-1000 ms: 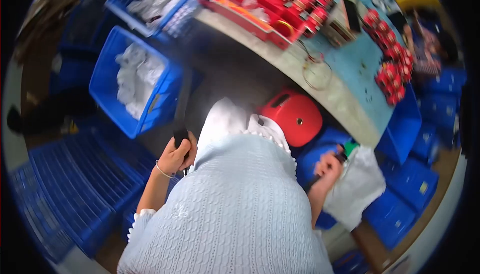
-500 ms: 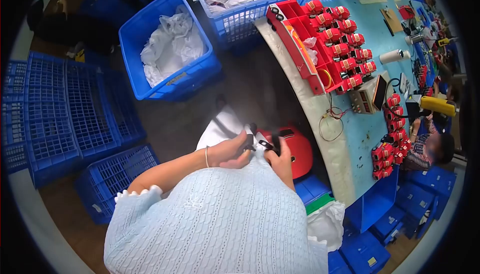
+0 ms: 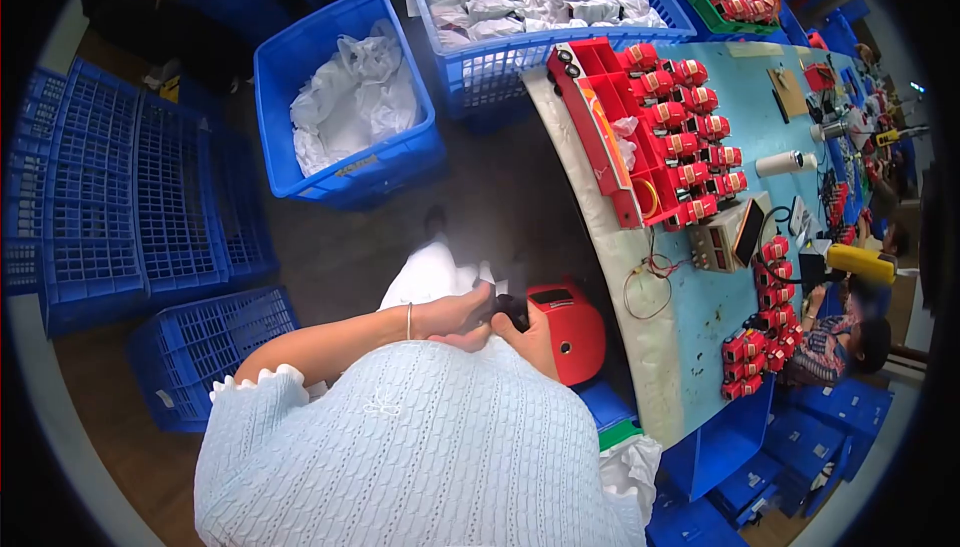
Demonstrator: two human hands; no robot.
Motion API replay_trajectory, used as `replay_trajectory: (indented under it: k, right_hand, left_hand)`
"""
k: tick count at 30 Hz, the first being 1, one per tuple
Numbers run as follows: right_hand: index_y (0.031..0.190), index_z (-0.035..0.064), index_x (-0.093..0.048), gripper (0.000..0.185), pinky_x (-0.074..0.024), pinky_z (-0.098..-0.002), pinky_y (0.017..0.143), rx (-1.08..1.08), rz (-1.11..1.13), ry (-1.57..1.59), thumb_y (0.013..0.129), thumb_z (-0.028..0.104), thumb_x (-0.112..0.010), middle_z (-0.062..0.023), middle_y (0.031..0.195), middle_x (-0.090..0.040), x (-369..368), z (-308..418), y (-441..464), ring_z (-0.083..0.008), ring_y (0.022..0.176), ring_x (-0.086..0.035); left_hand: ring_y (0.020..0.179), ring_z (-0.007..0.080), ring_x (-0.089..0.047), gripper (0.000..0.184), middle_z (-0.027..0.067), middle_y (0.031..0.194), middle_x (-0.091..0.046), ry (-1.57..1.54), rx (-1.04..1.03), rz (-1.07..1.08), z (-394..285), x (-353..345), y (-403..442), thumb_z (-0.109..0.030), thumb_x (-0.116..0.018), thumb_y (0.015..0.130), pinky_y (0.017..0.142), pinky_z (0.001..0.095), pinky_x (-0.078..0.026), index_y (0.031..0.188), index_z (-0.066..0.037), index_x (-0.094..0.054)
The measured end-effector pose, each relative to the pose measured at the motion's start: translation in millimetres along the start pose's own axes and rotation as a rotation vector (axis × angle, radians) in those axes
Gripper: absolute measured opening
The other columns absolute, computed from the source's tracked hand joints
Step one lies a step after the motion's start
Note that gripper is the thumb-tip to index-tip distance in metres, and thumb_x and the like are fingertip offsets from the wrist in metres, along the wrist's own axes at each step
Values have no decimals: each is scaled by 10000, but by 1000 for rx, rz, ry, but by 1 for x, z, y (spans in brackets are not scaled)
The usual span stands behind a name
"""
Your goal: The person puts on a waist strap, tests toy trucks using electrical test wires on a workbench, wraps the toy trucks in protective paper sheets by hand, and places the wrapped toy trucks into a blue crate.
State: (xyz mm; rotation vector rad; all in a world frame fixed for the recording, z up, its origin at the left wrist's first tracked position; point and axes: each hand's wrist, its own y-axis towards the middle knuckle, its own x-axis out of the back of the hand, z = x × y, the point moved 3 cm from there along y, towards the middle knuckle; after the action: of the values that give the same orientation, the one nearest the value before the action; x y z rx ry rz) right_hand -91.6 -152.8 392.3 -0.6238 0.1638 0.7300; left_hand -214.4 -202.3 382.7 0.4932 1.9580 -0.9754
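Note:
My left hand [image 3: 452,319] is closed in front of my waist, its fingers curled and pressed against my right hand. Whatever it grips is mostly hidden. In my right hand [image 3: 532,339], thumb and fingers close on a small black object [image 3: 511,309] whose kind I cannot make out. The two hands touch over my lap, just above the light blue knitted top [image 3: 400,427]. White material [image 3: 425,275] lies beyond the left hand, over my legs. A red plastic stool-like piece [image 3: 572,339] stands beside the right hand.
At right, a blue-topped table [image 3: 690,347] carries rows of red toy trucks [image 3: 690,144], a red tray [image 3: 597,97] and a power-supply box [image 3: 722,237]. Blue crates [image 3: 190,197] stack at left; a blue bin [image 3: 350,172] holds white bags. A person [image 3: 835,342] sits across the table.
My hands have come closer together, and the black pieces between them are now more covered. The view has shifted, so the table and crates appear slightly lower.

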Motion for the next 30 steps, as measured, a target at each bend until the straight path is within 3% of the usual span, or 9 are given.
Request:
replay_trajectory:
  k: [2,5,6,9,14,18,20,29,30]
  right_hand:
    - [914,9,-597,301,-421,-202,629,127,-150,-44,810,284,-663,25,763,-575,7,-2,-1,-44,690,-501]
    - [879,6,-605,286,-416,-205,593,129,-223,-106,813,279,-662,27,717,-571,13,-4,-2,-44,651,-499]
    - [861,4,-610,281,-414,-207,575,132,-260,-134,814,276,-661,27,694,-569,16,-4,-1,-44,631,-498]
    - [875,-3,-611,281,-419,-206,617,123,-251,-79,794,255,-685,14,739,-588,26,-14,5,-49,677,-513]
    - [888,0,-603,223,-407,-204,600,84,-250,-171,816,203,-661,9,764,-583,35,-13,1,-41,683,-504]
    - [777,48,-556,187,-296,-206,469,143,-356,-140,869,210,-571,52,614,-475,36,-3,-2,-22,536,-397]
    - [840,61,-535,136,-288,-206,477,-9,-271,393,879,191,-529,44,679,-480,32,-3,-7,-23,565,-392]
    - [929,28,-527,169,-353,-190,543,264,-302,95,863,183,-550,20,788,-532,51,3,-12,-30,651,-444]
    - [936,21,-527,179,-365,-192,561,266,-299,97,861,181,-554,16,798,-539,53,1,-13,-35,664,-454]
  left_hand:
    - [296,46,-289,795,6,425,-413,1,1,14,-1,-6,4,-591,-62,890,335,175,-289,776,-11,-594]
    - [342,42,-320,624,24,554,-473,388,-131,-472,-6,-8,5,-512,-212,934,370,192,-288,968,-9,-579]
    - [342,42,-320,624,24,554,-473,387,-137,-474,-1,-5,9,-512,-212,934,370,192,-288,968,-9,-579]
    - [397,42,-341,449,19,634,-480,950,-694,-590,10,7,19,-420,-351,932,388,215,-276,957,-29,-570]
    - [423,50,-336,340,-2,617,-452,854,-671,-577,14,14,25,-362,-449,909,384,225,-249,943,-38,-546]
    - [412,46,-314,260,-15,603,-429,414,-273,-443,-3,-8,11,-306,-507,892,375,223,-233,923,-48,-528]
    - [407,41,-296,222,-32,577,-396,183,-285,-448,-7,-20,13,-279,-533,881,371,217,-213,887,-58,-516]
    - [404,33,-297,208,-35,569,-392,217,-347,-474,-2,-16,19,-248,-582,852,377,207,-210,894,-63,-496]
    - [498,40,-356,225,-19,656,-438,254,-345,-481,-1,-16,20,-229,-594,835,438,204,-270,932,-48,-501]
